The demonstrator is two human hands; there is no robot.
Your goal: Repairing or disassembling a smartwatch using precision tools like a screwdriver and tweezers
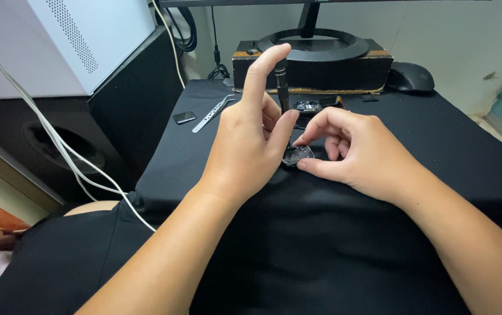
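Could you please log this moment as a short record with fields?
surface: black cloth-covered table
left hand: holds a small screwdriver upright, index fingertip on its cap
right hand: thumb and fingers pinch a small black device flat on the cloth
screwdriver tip: down at the device, hidden behind the fingers
behind the hands: small black parts
left of the hands: metal tweezers, small dark chip-like piece
far edge: monitor stand on a dark box, black mouse
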